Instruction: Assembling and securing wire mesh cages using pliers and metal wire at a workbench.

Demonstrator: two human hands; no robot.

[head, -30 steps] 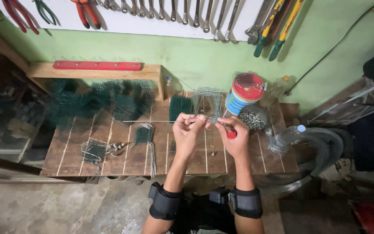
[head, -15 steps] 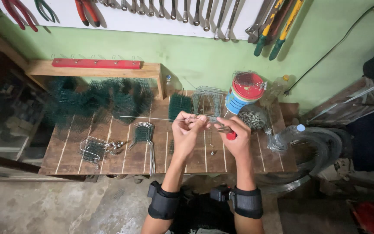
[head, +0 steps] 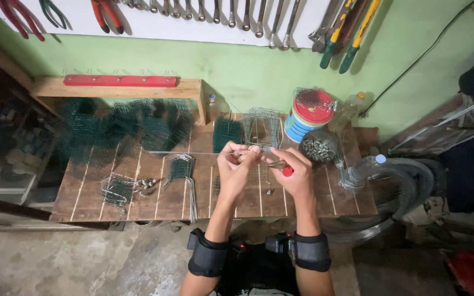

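Over the wooden workbench (head: 154, 203), my left hand (head: 236, 167) pinches a long straight steel wire (head: 187, 153) that runs out to the left. My right hand (head: 297, 172) grips red-handled pliers (head: 285, 169) whose jaws meet the wire close to my left fingertips. Both hands are close together above the middle of the bench. Black bands sit on both forearms.
Green wire mesh pieces (head: 122, 129) lie at the back left, a small wire cage (head: 117, 189) and bent wires (head: 182, 167) in front. A bare mesh panel (head: 261, 129), a red-lidded tin (head: 309, 112), a bowl of small metal parts (head: 318, 149) and a plastic bottle (head: 360, 170) stand right. Tools hang on the wall.
My hands have shifted slightly, and the long wire now sticks out to the left from my left fingers. The pliers stay at the wire's end.
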